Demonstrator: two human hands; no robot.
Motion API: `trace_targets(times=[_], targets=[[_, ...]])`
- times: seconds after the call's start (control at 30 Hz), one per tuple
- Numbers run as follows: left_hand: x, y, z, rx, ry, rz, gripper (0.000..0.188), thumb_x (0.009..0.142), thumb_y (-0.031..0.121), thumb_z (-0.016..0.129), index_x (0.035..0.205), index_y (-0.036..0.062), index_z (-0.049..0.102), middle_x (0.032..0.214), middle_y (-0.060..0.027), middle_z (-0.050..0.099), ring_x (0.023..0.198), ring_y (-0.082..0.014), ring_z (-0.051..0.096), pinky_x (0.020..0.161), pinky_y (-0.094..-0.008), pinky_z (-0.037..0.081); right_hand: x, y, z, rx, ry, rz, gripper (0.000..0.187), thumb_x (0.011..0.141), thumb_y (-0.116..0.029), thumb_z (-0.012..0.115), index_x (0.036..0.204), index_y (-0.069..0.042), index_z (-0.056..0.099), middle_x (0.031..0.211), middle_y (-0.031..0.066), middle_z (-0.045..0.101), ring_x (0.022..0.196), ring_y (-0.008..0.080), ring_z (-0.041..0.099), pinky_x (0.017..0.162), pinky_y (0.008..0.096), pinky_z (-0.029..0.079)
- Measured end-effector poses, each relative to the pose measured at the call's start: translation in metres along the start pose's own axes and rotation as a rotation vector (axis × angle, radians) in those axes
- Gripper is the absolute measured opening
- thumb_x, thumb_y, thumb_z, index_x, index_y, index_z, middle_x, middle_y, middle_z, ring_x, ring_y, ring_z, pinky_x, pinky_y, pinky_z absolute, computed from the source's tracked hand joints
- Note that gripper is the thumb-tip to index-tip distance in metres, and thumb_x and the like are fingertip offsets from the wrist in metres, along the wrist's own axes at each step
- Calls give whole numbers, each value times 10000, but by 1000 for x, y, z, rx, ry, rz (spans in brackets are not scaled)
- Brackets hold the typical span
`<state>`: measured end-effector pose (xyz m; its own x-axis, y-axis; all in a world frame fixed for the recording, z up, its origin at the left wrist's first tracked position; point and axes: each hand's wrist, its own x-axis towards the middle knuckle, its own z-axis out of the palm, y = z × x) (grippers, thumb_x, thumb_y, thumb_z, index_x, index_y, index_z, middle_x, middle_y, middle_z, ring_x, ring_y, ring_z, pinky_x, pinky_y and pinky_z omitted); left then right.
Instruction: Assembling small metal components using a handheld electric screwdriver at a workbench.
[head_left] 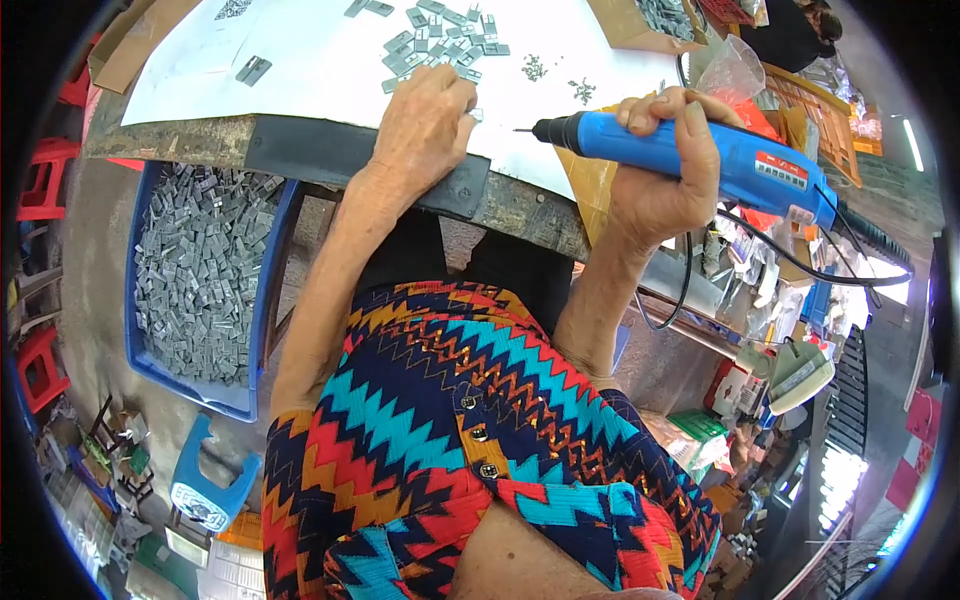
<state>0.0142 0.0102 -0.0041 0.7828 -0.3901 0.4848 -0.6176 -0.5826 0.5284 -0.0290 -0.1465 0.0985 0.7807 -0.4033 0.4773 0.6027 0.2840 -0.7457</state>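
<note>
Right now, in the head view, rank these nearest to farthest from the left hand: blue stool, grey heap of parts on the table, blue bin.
1. Grey heap of parts: just beyond the left hand.
2. Blue bin: lower left.
3. Blue stool: also lower left, past the bin.

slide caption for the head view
Right hand holds a blue electric screwdriver; left hand near small grey rectangular parts.

Parts pile on desk, just past left hand. Tiny-bits heaps off to that hand's right. Powered screwdriver in right hand, carton back beyond. Parts bin down left of left hand.
</note>
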Motion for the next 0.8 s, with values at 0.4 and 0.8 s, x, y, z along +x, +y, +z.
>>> trace_targets(times=[0.4,0.8], targets=[[-3,8,1,-127,-46,-120,116,706,65,630,788,16,563,746,-93,530,733,-250,520,677,-361,418,9,28,24,-186,-79,8,231,676,-38,657,861,39,542,624,98,568,522,163,575,541,293,492],[-2,9,0,-107,-43,-126,142,685,66,659,767,14,556,738,-104,532,737,-277,524,677,-378,414,11,38,35,-266,-129,-16,187,670,-37,663,815,24,562,575,89,583,495,155,586,516,272,491]])
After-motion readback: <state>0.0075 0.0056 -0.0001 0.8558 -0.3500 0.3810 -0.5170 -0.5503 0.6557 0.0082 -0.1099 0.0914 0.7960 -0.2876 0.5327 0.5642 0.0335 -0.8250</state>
